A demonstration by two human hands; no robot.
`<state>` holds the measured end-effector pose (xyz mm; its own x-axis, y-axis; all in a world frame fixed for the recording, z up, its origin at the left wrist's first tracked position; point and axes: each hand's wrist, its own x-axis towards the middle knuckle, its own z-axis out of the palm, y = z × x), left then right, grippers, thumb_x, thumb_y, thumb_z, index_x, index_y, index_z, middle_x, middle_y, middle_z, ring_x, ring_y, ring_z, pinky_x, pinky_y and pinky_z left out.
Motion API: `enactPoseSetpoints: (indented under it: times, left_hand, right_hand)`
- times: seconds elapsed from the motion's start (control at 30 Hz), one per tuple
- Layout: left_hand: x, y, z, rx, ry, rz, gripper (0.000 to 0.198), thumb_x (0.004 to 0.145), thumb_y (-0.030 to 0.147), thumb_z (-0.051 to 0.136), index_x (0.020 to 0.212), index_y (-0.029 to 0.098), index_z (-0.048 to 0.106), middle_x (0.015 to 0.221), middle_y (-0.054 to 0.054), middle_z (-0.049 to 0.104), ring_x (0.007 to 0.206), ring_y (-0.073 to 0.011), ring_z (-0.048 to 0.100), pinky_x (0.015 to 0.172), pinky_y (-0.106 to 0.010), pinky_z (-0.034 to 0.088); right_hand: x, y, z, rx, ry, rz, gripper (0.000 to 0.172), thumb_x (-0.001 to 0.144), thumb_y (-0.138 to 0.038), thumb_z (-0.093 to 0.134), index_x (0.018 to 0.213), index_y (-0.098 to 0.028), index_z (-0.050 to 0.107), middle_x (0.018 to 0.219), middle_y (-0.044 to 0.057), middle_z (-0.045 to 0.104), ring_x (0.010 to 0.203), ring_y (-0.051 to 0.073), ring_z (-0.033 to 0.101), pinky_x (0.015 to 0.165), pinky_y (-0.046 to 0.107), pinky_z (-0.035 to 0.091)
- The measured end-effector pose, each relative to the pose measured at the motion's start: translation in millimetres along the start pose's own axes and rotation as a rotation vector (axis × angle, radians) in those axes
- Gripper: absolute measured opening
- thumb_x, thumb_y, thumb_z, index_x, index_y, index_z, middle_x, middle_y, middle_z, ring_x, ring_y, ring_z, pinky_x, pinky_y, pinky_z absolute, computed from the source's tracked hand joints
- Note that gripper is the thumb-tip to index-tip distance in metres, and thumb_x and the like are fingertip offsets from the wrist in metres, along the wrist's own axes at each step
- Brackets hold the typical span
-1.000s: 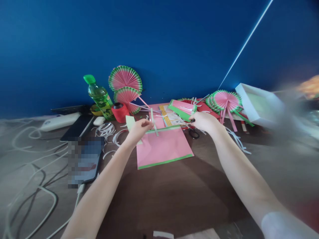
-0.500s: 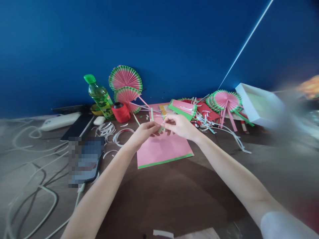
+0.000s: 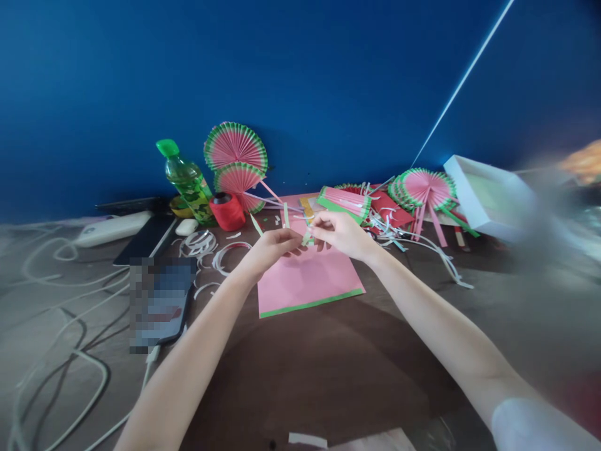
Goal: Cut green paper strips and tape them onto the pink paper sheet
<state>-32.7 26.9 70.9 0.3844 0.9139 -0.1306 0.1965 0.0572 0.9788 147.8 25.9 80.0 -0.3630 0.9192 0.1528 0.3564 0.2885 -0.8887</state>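
Over a pink sheet of paper with a green front edge (image 3: 310,285), my two hands work close together. My left hand (image 3: 275,247) is closed in a pinch on a narrow pale green strip (image 3: 306,237), whose end shows between the hands. Thumb and forefinger of my right hand (image 3: 342,234) pinch at that same end. Another pale strip end (image 3: 256,225) sticks up behind my left hand; whether it is the same piece I cannot tell. An upright pale strip (image 3: 286,215) stands just beyond my fingers, which partly hide the sheet's middle.
Round pink-and-green paper fans (image 3: 235,147) lean on the blue wall beside a green bottle (image 3: 188,181) and a red roll (image 3: 227,212). More fans (image 3: 425,189) and a white box (image 3: 486,197) are at right. A phone (image 3: 162,304) and cables lie left.
My right hand has shifted slightly up and away from my left, showing more of the pale green strip between them. My left hand has hardly moved.
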Motion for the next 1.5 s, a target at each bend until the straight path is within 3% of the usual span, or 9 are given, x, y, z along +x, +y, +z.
enactPoseSetpoints:
  times: [0.13, 0.33, 0.6, 0.83, 1.17, 1.5]
  left_hand:
    - [0.9, -1.3, -0.7, 0.012, -0.005, 0.005, 0.017, 0.069, 0.031, 0.062, 0.074, 0.015, 0.058, 0.070, -0.002, 0.065, 0.064, -0.0100, 0.057, 0.065, -0.025, 0.042]
    - [3.4, -5.5, -0.4, 0.012, 0.003, 0.057, 0.020, 0.069, 0.033, 0.062, 0.070, 0.014, 0.057, 0.068, -0.002, 0.064, 0.062, -0.0105, 0.057, 0.067, -0.027, 0.044]
    - [3.0, -7.3, -0.2, 0.216, 0.104, 0.194, 0.019, 0.074, 0.034, 0.057, 0.069, 0.015, 0.055, 0.065, 0.000, 0.060, 0.065, -0.0123, 0.058, 0.066, -0.026, 0.045]
    - [1.2, -5.8, 2.1, 0.283, 0.070, 0.214, 0.016, 0.078, 0.032, 0.051, 0.071, 0.017, 0.051, 0.064, 0.001, 0.058, 0.065, -0.0119, 0.056, 0.064, -0.025, 0.043]
    - [-2.5, -3.6, 2.6, 0.365, 0.054, 0.257, 0.020, 0.079, 0.035, 0.050, 0.068, 0.018, 0.049, 0.063, 0.001, 0.055, 0.062, -0.0117, 0.051, 0.061, -0.025, 0.039]
    - [-0.4, -0.8, -5.6, 0.356, -0.084, 0.265, 0.019, 0.079, 0.034, 0.049, 0.069, 0.018, 0.048, 0.067, 0.000, 0.056, 0.067, -0.0128, 0.051, 0.064, -0.025, 0.039]
  right_hand:
    - [1.1, 2.1, 0.0, 0.059, -0.010, 0.021, 0.014, 0.079, -0.029, 0.053, 0.075, -0.016, 0.052, 0.069, 0.002, 0.062, 0.056, 0.011, 0.062, 0.049, 0.021, 0.045]
    - [1.4, 1.4, 5.6, 0.181, -0.135, 0.075, 0.021, 0.078, -0.036, 0.056, 0.076, -0.016, 0.050, 0.067, 0.003, 0.062, 0.059, 0.012, 0.062, 0.049, 0.021, 0.045]
    - [2.3, 4.1, 9.0, 0.328, -0.208, 0.207, 0.013, 0.082, -0.027, 0.051, 0.075, -0.016, 0.051, 0.065, 0.002, 0.062, 0.054, 0.010, 0.060, 0.047, 0.021, 0.043]
    - [3.6, 7.6, 11.2, 0.359, -0.179, 0.162, 0.013, 0.082, -0.026, 0.050, 0.074, -0.016, 0.049, 0.059, -0.001, 0.058, 0.048, 0.007, 0.054, 0.046, 0.019, 0.039]
    - [3.9, 11.6, 14.9, 0.204, -0.214, 0.031, 0.019, 0.087, -0.024, 0.041, 0.070, -0.016, 0.046, 0.057, -0.003, 0.053, 0.046, 0.006, 0.050, 0.045, 0.019, 0.038]
    - [3.7, 10.7, 16.2, 0.169, -0.249, -0.049, 0.019, 0.086, -0.027, 0.042, 0.070, -0.017, 0.044, 0.058, -0.003, 0.052, 0.049, 0.007, 0.050, 0.048, 0.020, 0.038]
